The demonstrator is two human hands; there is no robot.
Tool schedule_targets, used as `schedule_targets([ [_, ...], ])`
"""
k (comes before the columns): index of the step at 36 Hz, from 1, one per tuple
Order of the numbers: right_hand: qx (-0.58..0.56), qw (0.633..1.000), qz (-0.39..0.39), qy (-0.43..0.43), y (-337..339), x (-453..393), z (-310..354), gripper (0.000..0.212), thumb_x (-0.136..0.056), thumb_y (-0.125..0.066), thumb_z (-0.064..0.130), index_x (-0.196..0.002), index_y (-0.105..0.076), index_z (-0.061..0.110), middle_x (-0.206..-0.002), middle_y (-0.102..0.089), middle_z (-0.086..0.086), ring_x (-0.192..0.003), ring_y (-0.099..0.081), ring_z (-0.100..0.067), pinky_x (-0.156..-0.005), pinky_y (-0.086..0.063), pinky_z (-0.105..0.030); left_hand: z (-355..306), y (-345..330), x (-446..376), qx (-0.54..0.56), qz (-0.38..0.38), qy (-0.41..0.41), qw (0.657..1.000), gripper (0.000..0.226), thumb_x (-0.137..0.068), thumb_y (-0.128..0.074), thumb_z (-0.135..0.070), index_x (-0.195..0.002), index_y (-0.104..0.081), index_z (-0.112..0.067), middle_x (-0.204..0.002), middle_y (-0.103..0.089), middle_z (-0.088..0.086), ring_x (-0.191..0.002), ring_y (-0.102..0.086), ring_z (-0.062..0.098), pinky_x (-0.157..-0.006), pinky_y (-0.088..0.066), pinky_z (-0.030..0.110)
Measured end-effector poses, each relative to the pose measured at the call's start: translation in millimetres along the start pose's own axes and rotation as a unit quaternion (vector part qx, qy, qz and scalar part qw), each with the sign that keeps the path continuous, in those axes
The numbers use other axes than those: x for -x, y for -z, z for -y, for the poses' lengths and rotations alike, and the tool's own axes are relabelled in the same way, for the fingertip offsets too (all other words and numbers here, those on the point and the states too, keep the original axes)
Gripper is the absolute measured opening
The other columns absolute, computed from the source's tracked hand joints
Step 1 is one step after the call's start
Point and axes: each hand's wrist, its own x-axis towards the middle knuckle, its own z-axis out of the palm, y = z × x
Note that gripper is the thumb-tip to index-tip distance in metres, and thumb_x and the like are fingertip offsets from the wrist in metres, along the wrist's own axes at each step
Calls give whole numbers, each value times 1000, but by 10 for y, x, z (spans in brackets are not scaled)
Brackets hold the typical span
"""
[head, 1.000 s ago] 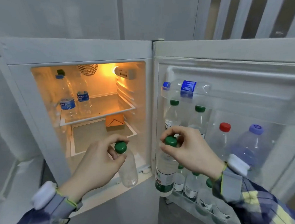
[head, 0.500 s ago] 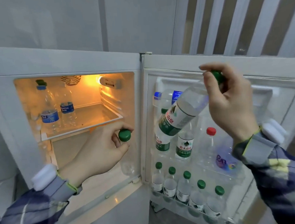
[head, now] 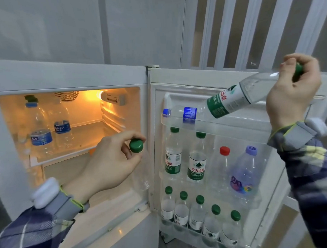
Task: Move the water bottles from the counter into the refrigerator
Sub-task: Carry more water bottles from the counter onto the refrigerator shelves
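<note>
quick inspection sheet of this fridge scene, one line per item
surface: open fridge, lit; upper shelf holds two blue-label bottles
job's things: labelled bottle tilted over the top door rack; clear bottle upright at the fridge opening
clutter: orange item under the shelf, mostly hidden
grippers: right hand grips the labelled bottle's cap end; left hand pinches the clear bottle's green cap
cables: nothing seen
surroundings: door racks full of bottles; slatted panel behind
</note>
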Motion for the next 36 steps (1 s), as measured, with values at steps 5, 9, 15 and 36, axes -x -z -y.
schedule_targets([
  [5, 43, 997, -17, -58, 78, -30, -227, 15, -99, -43, 30, -91, -51, 39, -85, -56, 17, -73, -52, 11, -74, -40, -9, 34, -49, -36, 13, 5, -3, 1000, 32, -85, -77, -16, -105, -71, -41, -75, -69, -7, -74, -64, 12, -61, -46, 15],
  [9, 61, 992, -20, -106, 126, -34, -403, 15, -100, -39, 30, -92, -50, 36, -91, -60, 7, -77, -54, 12, -78, -40, -8, 40, -90, -56, 20, 9, -7, 1000, 31, -86, -76, -15, -105, -72, -39, -81, -71, -8, -75, -64, 13, -61, -47, 16],
  [15, 90, 982, -15, -167, 190, 25, -606, 20, -101, -34, 26, -87, -43, 38, -87, -54, 19, -83, -55, 4, -83, -42, -17, 63, -127, -88, 23, 18, -7, 1000, 32, -86, -77, -15, -106, -71, -39, -82, -71, -10, -76, -65, 12, -61, -47, 14],
  [36, 359, 895, 205, -171, 491, 282, -712, 39, -94, -43, 46, -112, -65, 19, -121, -62, -16, -124, -45, -38, -100, -40, -46, 119, -261, -201, 30, 32, -21, 999, 33, -86, -78, -17, -106, -70, -42, -74, -69, -6, -73, -65, 12, -62, -45, 19],
])
